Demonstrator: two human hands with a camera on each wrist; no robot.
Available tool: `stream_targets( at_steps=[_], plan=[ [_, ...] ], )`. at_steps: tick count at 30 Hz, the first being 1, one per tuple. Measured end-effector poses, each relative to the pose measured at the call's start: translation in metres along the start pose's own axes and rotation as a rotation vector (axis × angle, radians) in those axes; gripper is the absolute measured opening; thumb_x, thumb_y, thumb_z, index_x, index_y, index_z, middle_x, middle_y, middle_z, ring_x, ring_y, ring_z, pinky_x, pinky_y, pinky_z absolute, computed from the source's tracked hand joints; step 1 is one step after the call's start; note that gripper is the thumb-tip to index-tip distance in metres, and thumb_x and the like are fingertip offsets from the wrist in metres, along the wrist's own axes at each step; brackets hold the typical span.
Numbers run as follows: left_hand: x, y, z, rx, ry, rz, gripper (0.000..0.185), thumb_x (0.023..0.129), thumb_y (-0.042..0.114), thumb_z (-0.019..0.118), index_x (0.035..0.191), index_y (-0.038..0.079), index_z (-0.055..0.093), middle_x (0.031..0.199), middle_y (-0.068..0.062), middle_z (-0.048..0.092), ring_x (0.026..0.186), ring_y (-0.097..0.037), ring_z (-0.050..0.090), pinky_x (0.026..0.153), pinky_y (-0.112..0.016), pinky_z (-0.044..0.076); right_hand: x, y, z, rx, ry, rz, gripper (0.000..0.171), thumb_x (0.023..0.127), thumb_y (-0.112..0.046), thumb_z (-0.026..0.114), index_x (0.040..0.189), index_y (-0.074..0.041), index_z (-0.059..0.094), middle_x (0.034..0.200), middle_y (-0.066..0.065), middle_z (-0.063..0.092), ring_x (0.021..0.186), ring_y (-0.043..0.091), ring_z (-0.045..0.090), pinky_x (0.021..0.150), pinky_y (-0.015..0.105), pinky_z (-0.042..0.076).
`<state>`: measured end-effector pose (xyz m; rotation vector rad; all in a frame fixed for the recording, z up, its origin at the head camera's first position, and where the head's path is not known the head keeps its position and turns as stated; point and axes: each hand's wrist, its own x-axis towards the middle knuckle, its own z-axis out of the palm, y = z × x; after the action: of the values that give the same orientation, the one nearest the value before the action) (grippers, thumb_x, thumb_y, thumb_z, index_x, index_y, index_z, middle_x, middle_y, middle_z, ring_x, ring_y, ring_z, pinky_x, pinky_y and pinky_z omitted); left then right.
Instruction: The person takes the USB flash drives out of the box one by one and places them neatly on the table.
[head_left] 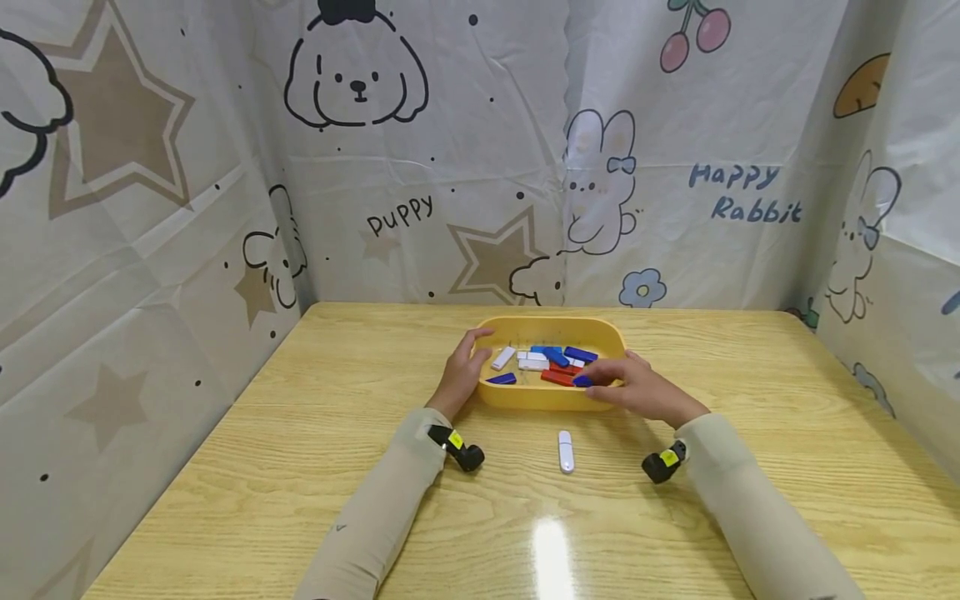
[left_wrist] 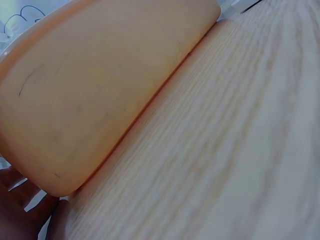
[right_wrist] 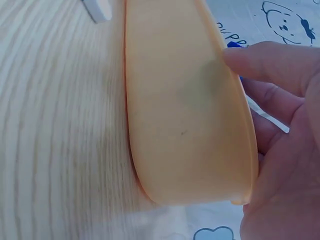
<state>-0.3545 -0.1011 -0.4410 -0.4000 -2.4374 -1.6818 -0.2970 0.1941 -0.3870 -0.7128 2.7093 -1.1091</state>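
Observation:
A yellow plastic bin [head_left: 551, 400] stands on the table with several white, blue and red USB flash drives inside. At its left end my left hand [head_left: 456, 379] holds the wall, thumb near the rim. My right hand [head_left: 648, 390] reaches over the front right rim and pinches a blue USB flash drive [head_left: 582, 381] between thumb and fingers. In the right wrist view only a bit of that blue drive [right_wrist: 233, 45] shows past the thumb; the bin wall [right_wrist: 185, 115] hides the rest. One white USB flash drive [head_left: 566, 452] lies on the table in front of the bin.
The wooden table [head_left: 337, 375] extends around the bin on every side. Printed cloth curtains [head_left: 450, 167] enclose the back, left and right. Light glares off the tabletop near the front.

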Motion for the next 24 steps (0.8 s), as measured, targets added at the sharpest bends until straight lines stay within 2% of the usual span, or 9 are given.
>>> stream_targets(
  at_steps=[2, 8, 12, 18, 21, 24],
  plan=[
    [0.0, 0.0, 0.0, 0.0, -0.001, -0.002, 0.04, 0.098, 0.019, 0.043, 0.138, 0.012, 0.047, 0.147, -0.005, 0.043, 0.141, -0.022, 0.029, 0.115, -0.046, 0.019, 0.0, 0.001, -0.001, 0.05, -0.01, 0.023, 0.028, 0.09, -0.025, 0.068, 0.116, -0.016, 0.069, 0.109, 0.001, 0.065, 0.108, 0.027, 0.043, 0.092, 0.046, 0.035],
    [0.0, 0.0, 0.0, -0.007, -0.003, -0.012, 0.04, 0.098, 0.019, 0.043, 0.138, 0.014, 0.047, 0.147, -0.004, 0.043, 0.141, -0.022, 0.029, 0.115, -0.046, 0.019, 0.0, 0.003, -0.004, 0.203, -0.014, 0.032, 0.034, 0.09, -0.021, 0.067, 0.121, -0.008, 0.065, 0.114, 0.007, 0.066, 0.103, 0.025, 0.057, 0.095, 0.043, 0.044],
    [0.001, 0.0, 0.001, -0.011, 0.004, -0.011, 0.04, 0.098, 0.018, 0.043, 0.137, 0.014, 0.047, 0.147, -0.004, 0.043, 0.141, -0.022, 0.03, 0.115, -0.046, 0.019, 0.0, 0.007, -0.005, 0.277, 0.013, 0.043, 0.039, 0.092, -0.025, 0.066, 0.125, -0.005, 0.062, 0.12, 0.012, 0.064, 0.107, 0.024, 0.058, 0.097, 0.042, 0.046],
    [0.001, -0.001, 0.001, -0.004, 0.013, -0.02, 0.039, 0.098, 0.019, 0.043, 0.137, 0.016, 0.048, 0.147, -0.004, 0.043, 0.141, -0.022, 0.03, 0.115, -0.045, 0.02, -0.001, 0.006, -0.007, 0.291, 0.106, 0.082, 0.043, 0.095, -0.031, 0.061, 0.128, -0.004, 0.057, 0.118, 0.014, 0.065, 0.106, 0.026, 0.061, 0.095, 0.041, 0.047],
    [0.0, -0.001, 0.001, -0.006, 0.012, -0.033, 0.039, 0.098, 0.019, 0.042, 0.137, 0.017, 0.048, 0.148, -0.003, 0.042, 0.141, -0.022, 0.029, 0.115, -0.046, 0.019, -0.003, 0.005, -0.01, 0.306, 0.149, 0.059, 0.042, 0.097, -0.029, 0.057, 0.129, -0.002, 0.052, 0.114, 0.02, 0.066, 0.098, 0.028, 0.066, 0.095, 0.046, 0.047],
    [0.0, 0.0, 0.001, -0.007, 0.014, -0.029, 0.039, 0.098, 0.02, 0.043, 0.137, 0.017, 0.048, 0.148, -0.003, 0.043, 0.141, -0.022, 0.029, 0.115, -0.046, 0.019, -0.005, 0.004, -0.014, 0.335, 0.212, 0.031, 0.043, 0.098, -0.029, 0.056, 0.134, -0.007, 0.048, 0.108, 0.024, 0.067, 0.085, 0.028, 0.07, 0.099, 0.054, 0.042]
  ],
)
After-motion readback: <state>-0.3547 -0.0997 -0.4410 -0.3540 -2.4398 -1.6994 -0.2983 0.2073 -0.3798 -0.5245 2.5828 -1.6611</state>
